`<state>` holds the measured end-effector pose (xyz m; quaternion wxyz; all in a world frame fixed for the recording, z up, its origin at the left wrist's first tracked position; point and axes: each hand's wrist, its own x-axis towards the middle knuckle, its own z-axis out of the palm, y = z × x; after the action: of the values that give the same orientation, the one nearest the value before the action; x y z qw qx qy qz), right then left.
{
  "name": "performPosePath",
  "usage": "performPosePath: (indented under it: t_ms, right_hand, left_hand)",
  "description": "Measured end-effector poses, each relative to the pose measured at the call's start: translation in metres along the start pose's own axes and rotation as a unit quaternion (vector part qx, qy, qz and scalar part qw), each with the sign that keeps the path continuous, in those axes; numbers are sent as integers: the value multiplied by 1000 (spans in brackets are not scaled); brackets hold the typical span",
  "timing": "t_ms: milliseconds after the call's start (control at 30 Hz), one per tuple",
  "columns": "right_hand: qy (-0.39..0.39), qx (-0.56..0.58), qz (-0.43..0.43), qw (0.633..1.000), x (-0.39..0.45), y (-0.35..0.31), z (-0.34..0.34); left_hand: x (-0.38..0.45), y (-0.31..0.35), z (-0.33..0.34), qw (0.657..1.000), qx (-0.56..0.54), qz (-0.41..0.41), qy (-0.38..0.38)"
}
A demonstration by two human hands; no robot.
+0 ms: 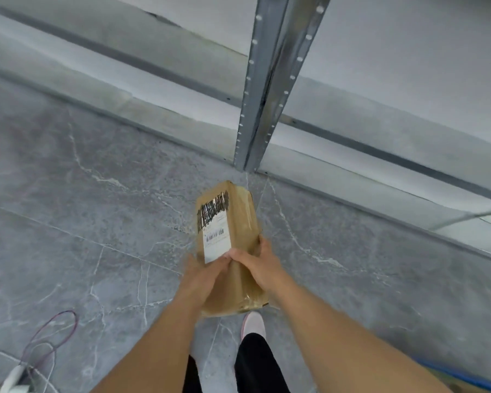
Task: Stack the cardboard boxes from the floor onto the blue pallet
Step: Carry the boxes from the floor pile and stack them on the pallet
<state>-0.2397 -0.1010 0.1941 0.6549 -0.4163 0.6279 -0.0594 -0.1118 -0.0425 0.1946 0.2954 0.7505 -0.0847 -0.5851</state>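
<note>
Both hands, left hand (203, 276) and right hand (262, 265), fingers gripping cardboard box (230, 222).

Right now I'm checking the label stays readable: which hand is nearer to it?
Right. The right hand holds the box with its thumb on the label's lower corner; the left hand holds the box's near end, below the label.

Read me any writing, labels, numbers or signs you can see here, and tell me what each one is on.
White shipping label on the cardboard box: printed lines and a barcode, too small and blurred to read.
Top of the same label: scribbled over in black, nothing legible.
Metal shelf post, floor and wall: no writing visible.
No text in this view can be quoted.
</note>
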Motion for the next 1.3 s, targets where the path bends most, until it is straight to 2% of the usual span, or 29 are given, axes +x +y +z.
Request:
performPosePath:
  t_ms: [100,233,500,667,833,1000,1133,1300]
  right_hand:
    - [7,1,4,1000,-38,-7,-26]
    - [31,1,16,999,-91,-10,-54]
    - [197,101,16,975,-240,42,-102]
    - [295,168,38,940,-323,100,-110]
    - [356,189,72,912,-392,165,-113]
    - [401,228,112,880,-452,231,-116]
    - [403,372,90,831,-511,289,-105]
    - [477,392,90,782,-573,377,-97]
  left_hand:
    - [-34,11,4,1000,17,-15,-9]
    - [-75,20,17,998,31,-3,-60]
    - [-170,15,75,964,131,58,-222]
    - [-220,-11,111,915,232,77,-321]
    - [-269,-55,155,845,334,84,-409]
    - [-324,-110,202,791,391,116,-457]
    - [-380,-169,230,739,439,147,-490]
    - [-454,-252,256,693,486,175,-503]
